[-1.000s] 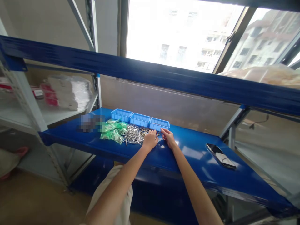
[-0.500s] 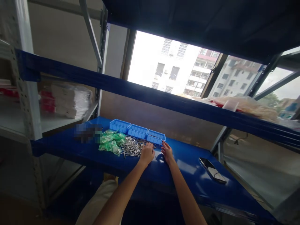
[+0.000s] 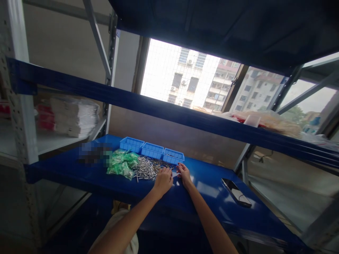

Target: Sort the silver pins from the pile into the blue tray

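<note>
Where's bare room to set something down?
Bare blue shelf lies between the right hand and the phone, reaching back to the wall. Crowded: metal pieces by the left hand, green bags beside them, three blue bins behind.

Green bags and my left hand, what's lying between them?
In the head view, a pile of thin metal pieces lies between the green bags and your left hand.

left grip point(image 3: 163, 180) by metal pins point(image 3: 146, 168), right grip point(image 3: 184, 174) near blue bin point(image 3: 173, 159)

We look forward and down from head height at a nearby blue worktop point(image 3: 212, 180). Beyond it, our single view faces a bright window point(image 3: 159, 70)
</note>
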Tool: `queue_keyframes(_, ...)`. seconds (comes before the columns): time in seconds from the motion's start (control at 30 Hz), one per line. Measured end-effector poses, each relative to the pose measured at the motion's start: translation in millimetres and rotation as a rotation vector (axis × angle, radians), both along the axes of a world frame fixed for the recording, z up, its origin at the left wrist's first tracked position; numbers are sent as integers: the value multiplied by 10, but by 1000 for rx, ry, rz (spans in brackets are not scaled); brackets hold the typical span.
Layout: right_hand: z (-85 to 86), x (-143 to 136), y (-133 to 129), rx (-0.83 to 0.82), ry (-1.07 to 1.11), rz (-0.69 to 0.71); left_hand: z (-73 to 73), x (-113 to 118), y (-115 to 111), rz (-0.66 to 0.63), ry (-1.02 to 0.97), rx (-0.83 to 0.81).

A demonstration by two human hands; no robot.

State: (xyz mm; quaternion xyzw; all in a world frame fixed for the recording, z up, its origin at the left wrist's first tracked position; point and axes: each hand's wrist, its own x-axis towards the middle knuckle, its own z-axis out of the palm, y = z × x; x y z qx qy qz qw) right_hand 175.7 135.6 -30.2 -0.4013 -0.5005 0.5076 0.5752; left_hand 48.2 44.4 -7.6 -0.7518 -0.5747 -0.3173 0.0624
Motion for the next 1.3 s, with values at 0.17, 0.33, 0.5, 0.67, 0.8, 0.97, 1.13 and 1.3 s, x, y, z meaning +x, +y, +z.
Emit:
queue_keyframes(0.17, 11, -9, 82, 12, -12, -47, -11, -121, -133, -37, -33, 29)
queue_keyframes(0.33, 36, -94, 214, 67, -83, -284, 43, -285, -201, -122, -40, 65)
queue_keyframes(0.5, 73, -176, 298, 109, -258, -543, 117, -248, -125, -152, 0, 46)
queue_keyframes(0.67, 166, -270, 227, 292, -458, -607, 202, -149, 146, -164, 108, 66)
queue_keyframes(0.8, 206, -335, 155, 350, -596, -538, 197, -169, 492, -122, 125, 102)
queue_keyframes(0.97, 201, -305, 161, 316, -572, -593, 153, -310, 814, 19, 19, 86)
queue_keyframes(1.13, 145, -162, 283, 275, -384, -780, 164, -534, 844, 152, -60, 31)
queue_keyframes(1.3, 4, 16, 428, 128, -269, -913, 169, -681, 855, 225, -69, -30)
